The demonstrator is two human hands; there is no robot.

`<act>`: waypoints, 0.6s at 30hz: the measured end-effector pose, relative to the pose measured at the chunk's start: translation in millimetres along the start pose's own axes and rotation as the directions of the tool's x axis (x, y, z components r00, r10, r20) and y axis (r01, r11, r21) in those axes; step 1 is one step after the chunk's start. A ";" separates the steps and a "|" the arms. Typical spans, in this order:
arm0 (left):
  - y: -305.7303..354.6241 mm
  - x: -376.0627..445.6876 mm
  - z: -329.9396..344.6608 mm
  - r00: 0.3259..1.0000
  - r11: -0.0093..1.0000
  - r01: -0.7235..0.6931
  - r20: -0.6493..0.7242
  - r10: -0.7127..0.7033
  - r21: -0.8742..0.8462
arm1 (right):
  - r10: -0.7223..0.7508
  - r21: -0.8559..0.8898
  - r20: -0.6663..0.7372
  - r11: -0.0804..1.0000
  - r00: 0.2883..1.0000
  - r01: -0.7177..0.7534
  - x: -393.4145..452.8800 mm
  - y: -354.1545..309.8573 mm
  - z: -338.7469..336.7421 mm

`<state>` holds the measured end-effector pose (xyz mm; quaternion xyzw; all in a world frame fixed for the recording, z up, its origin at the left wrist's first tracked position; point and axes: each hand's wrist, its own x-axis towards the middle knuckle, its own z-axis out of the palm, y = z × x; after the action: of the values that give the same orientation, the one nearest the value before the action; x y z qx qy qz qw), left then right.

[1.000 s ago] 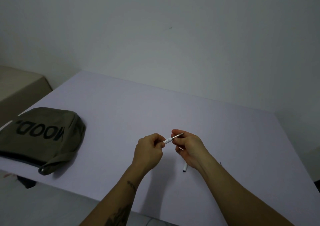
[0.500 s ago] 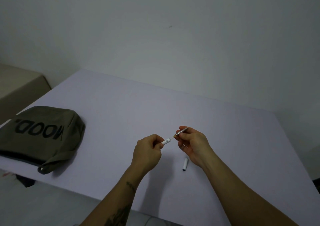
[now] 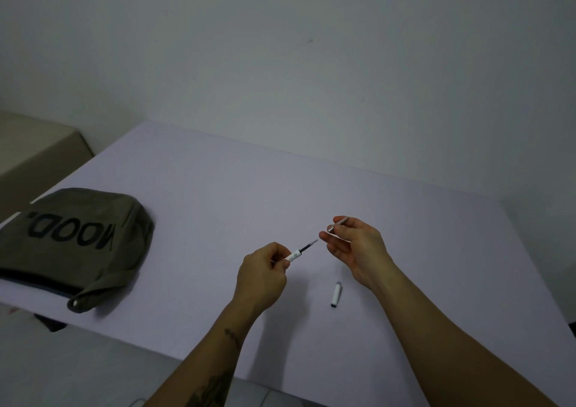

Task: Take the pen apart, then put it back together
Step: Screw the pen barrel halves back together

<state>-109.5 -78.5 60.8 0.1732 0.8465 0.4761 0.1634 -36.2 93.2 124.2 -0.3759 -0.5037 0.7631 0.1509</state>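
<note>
My left hand (image 3: 261, 274) grips the white pen barrel (image 3: 294, 255), with the dark refill (image 3: 307, 246) sticking out of it up and to the right. My right hand (image 3: 358, 244) pinches the small grey tip piece (image 3: 338, 223) between thumb and forefinger, a short gap away from the refill's point. The white pen cap (image 3: 335, 294) lies on the lilac table (image 3: 218, 201) just below my right hand.
An olive fabric bag (image 3: 74, 238) with black lettering lies at the table's left edge. A beige piece of furniture (image 3: 34, 148) stands beyond the table on the left. A plain wall rises behind the table's far edge.
My right hand has pulled the tip piece off the barrel and moved up and right. The refill now shows bare. My left hand stayed in place.
</note>
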 end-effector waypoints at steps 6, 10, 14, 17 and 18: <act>-6.7 2.2 1.4 1.000 1.000 0.010 0.005 -0.010 0.021 | 0.062 -0.195 -0.065 0.978 0.996 -0.074 10.6 15.6 -12.4; -14.1 1.6 8.7 0.998 0.998 -0.002 0.056 -0.001 0.065 | 0.069 -0.497 -0.053 0.863 0.996 -0.086 15.6 44.5 -20.5; -20.8 -1.1 13.0 0.996 0.993 0.001 0.088 -0.011 0.115 | 0.018 -0.750 -0.038 0.661 0.999 -0.041 20.7 74.5 -25.5; -25.9 -3.0 17.8 0.994 0.990 0.019 0.107 -0.034 0.137 | -0.019 -0.848 -0.022 0.530 1.000 -0.009 28.1 92.4 -28.1; -28.8 -3.2 19.6 0.993 0.990 0.023 0.114 -0.039 0.136 | -0.037 -0.878 -0.015 0.478 0.999 0.005 30.9 97.0 -28.1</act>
<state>-101.9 -79.3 26.7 0.1980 0.8682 0.4047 0.2078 -22.2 87.1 19.7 -0.4063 -0.8247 0.3908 -0.0448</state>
